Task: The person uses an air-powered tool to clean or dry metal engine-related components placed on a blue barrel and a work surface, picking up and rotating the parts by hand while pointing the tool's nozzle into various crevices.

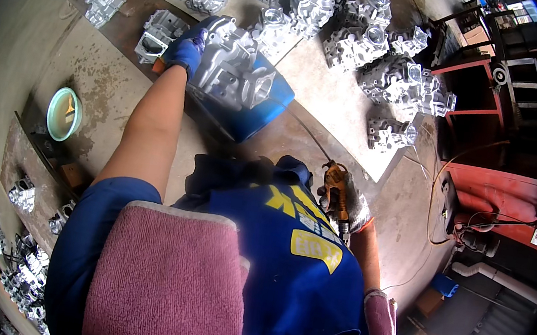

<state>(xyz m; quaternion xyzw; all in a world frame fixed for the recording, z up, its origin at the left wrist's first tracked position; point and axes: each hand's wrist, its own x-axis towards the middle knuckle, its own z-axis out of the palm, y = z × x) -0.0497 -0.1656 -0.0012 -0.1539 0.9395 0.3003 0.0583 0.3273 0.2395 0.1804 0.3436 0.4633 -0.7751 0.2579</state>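
Note:
My left hand (187, 53), in a blue glove, grips the left edge of a large silver metal casting (231, 68) with ports and hollows. The casting rests over a blue bin (258, 115), whose far left side it hides. Close to my body on the right, my right hand (353, 202), in a grey-white knitted glove, is wrapped round an orange air blow gun (335, 183). From the gun a long thin nozzle (313, 136) runs up and left toward the bin. Just left of my left hand sits another casting (157, 34).
Several castings (367, 38) stand in groups at the far side and far right. A pale green basin (64, 115) holding a brush is on the floor at left. A hose (446, 184) trails on the right beside a red metal frame (502, 198). Further parts (26, 278) lie lower left.

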